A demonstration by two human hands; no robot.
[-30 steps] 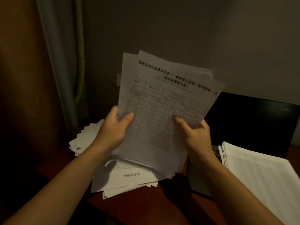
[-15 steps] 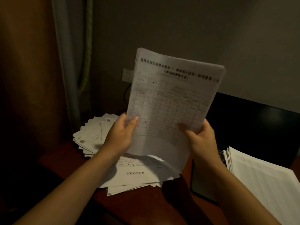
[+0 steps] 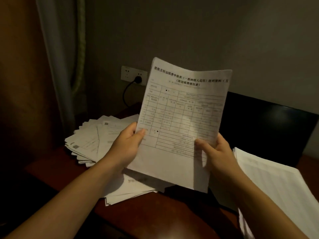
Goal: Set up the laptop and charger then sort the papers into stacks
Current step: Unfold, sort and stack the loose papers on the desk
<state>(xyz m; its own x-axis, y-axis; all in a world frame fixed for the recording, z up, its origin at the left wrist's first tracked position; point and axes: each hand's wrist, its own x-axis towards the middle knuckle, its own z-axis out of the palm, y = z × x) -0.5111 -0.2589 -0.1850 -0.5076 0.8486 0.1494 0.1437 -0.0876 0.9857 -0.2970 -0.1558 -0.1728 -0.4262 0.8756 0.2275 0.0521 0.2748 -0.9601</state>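
Note:
I hold a bundle of printed forms (image 3: 181,121) upright in front of me, its sheets squared together. My left hand (image 3: 126,145) grips its left edge, thumb on the front. My right hand (image 3: 216,152) grips the lower right edge the same way. Behind the bundle stands the open laptop, its dark screen (image 3: 262,128) on the right. A black charger plug (image 3: 138,79) sits in the wall socket with its cable running down. A fanned pile of papers (image 3: 89,140) lies on the desk at left, and a neat white stack (image 3: 276,185) lies at right.
More loose sheets (image 3: 131,190) lie under the bundle near the desk's front. The dark red wooden desk (image 3: 155,214) meets a grey wall. A curtain (image 3: 58,66) hangs at left beside a brown panel.
The splayed sheets in my hands have been squared into one even bundle and lowered slightly. The view shifted, bringing the socket and plug into sight.

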